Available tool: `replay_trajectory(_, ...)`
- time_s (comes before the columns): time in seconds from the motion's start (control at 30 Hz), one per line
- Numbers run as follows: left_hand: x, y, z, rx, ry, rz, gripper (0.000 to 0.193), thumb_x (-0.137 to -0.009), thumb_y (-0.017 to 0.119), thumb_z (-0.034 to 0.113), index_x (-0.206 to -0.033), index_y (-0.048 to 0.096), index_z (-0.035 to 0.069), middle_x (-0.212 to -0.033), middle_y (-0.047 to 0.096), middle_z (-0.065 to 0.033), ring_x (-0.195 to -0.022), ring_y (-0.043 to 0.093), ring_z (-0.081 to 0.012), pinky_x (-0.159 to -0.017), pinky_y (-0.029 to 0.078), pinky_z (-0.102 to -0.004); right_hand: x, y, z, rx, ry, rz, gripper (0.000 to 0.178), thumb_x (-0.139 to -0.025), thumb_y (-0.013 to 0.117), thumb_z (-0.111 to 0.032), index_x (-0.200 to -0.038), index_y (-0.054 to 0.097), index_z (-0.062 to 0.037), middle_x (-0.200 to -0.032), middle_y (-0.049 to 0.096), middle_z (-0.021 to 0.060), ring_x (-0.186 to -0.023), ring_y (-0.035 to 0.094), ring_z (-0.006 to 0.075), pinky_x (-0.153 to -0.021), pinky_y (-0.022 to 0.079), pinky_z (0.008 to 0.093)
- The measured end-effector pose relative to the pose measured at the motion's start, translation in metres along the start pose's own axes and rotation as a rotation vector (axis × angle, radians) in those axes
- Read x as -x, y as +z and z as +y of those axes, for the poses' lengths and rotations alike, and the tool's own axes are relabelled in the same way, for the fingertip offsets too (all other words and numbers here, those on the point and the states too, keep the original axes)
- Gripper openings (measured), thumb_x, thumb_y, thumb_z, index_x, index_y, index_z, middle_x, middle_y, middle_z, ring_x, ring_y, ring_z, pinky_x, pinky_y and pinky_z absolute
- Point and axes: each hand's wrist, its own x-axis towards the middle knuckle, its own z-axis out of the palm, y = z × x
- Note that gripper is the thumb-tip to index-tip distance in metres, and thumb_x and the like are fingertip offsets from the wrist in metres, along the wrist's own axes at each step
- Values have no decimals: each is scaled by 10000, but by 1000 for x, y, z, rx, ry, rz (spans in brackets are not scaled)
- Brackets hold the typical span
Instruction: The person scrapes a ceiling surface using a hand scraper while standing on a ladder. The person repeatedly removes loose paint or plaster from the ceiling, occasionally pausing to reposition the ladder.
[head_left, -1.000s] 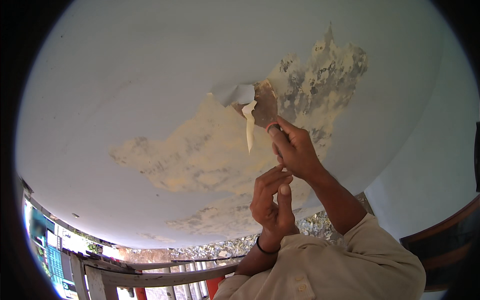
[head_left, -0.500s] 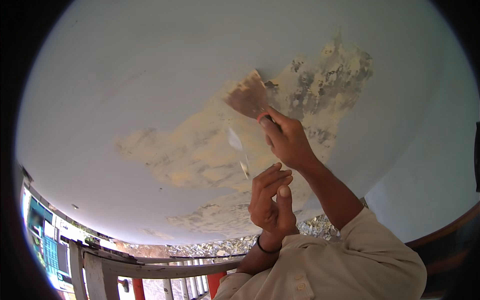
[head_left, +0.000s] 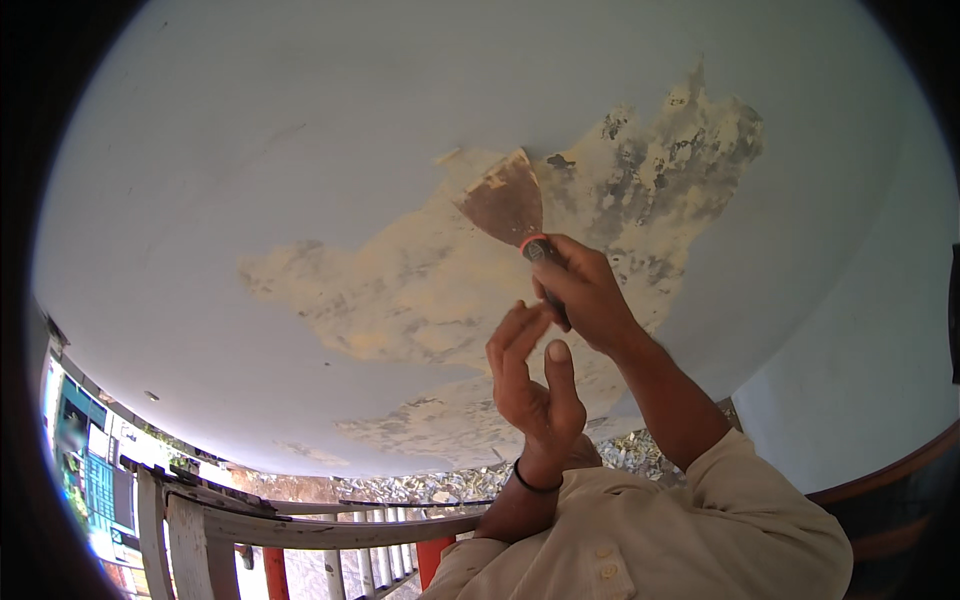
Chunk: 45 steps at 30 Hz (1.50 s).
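Note:
My right hand grips the dark handle of a putty knife, its broad, stained blade pointing up. The blade is at or close to the upper edge of a patch where pale yellowish and grey layers show through the painted surface. Just left of the blade, a small pale flake sticks out at the patch's border. My left hand is below the knife handle, thumb and fingers apart, with nothing in it. Whether its fingertips touch the handle's end cannot be made out.
Grey-white paint surrounds the bare patch. At the lower left stand a worn white wooden rail and a ladder-like frame with white bars and red posts. Many pale flakes lie on the ground below.
The pale flakes that were falling in front of the patch are gone from view. The knife has shifted slightly down and right. My left hand's fingers have spread apart.

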Motion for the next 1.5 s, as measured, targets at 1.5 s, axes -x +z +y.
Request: replay_trajectory(1.5, -7, -8, -17, 94, -262, -292, 772, -1020, 675, 246, -1633, 290, -23, -1651, 349, -225, -1507, 402, -352, -1175, 438, -509, -5, 6, 21, 94, -123, -20, 249, -1073, 547, -160, -1215, 643, 20, -744, 596, -12, -664, 535, 40, -572, 455, 265)
